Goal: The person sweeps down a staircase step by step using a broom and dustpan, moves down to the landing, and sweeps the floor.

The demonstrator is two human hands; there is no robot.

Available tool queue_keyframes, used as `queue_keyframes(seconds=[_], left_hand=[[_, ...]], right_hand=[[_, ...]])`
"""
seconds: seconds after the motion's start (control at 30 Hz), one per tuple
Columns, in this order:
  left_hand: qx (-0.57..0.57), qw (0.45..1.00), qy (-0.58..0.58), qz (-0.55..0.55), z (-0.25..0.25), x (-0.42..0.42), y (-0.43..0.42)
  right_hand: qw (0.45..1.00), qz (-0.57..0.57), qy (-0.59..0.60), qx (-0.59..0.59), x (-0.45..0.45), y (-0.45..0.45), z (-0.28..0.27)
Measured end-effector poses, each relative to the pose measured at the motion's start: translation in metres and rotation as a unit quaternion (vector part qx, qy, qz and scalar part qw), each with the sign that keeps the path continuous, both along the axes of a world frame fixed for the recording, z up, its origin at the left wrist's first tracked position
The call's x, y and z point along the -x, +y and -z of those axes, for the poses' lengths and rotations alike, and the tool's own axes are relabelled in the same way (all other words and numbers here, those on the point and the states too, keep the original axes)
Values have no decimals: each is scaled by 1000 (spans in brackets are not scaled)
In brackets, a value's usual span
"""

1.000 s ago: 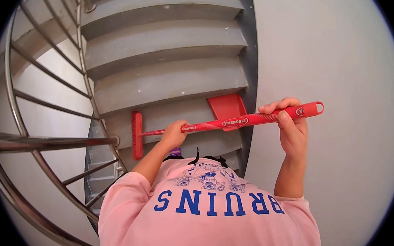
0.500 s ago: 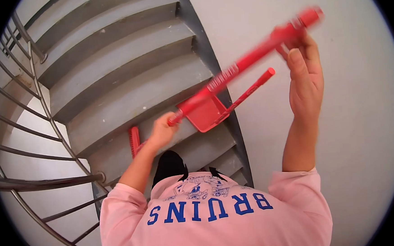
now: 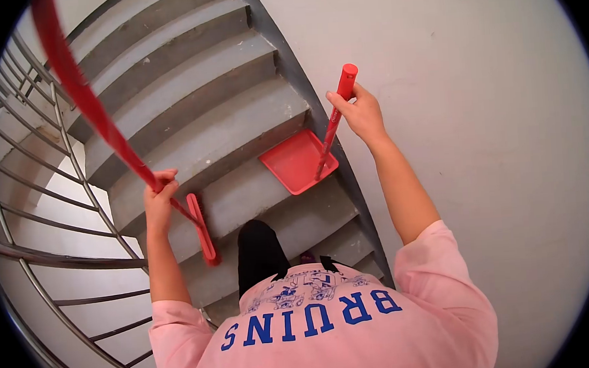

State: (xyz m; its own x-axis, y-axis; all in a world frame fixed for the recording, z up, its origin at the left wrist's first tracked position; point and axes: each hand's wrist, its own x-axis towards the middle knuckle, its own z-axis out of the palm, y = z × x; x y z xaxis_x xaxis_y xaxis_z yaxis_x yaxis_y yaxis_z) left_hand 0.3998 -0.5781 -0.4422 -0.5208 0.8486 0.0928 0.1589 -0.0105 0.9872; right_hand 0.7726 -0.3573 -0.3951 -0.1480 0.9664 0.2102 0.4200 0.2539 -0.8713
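Head view shows the broom slanting from upper left down to its brush, with the left hand's fingers closed around the stick a little above that brush. Rightward along the step, well apart from the brush, lies the dustpan, its handle rising up and right into the right hand, whose fingers grip it near the top; the left hand is nearer the brush, the right nearer the pan.

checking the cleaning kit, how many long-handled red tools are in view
2: a red plastic broom, its handle in the left hand, and a shallow red plastic dustpan, its handle in the right hand. Others could be hidden.
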Motion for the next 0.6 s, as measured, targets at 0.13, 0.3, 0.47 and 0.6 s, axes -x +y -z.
queue_keyframes(seconds=[0.13,0.3,0.47,0.6], left_hand=[[-26,999,6,-31,-5,-1,-23],[-31,997,14,-63,-6,-4,-43],[-39,997,27,-66,-7,-8,-62],[-35,995,47,-81,-8,-2,-65]], right_hand=[[997,0,-70,43,-15,-10,-3],[997,-2,32,74,-58,-49,17],[988,17,139,57,-116,-124,44],[967,90,224,80,-136,-179,12]])
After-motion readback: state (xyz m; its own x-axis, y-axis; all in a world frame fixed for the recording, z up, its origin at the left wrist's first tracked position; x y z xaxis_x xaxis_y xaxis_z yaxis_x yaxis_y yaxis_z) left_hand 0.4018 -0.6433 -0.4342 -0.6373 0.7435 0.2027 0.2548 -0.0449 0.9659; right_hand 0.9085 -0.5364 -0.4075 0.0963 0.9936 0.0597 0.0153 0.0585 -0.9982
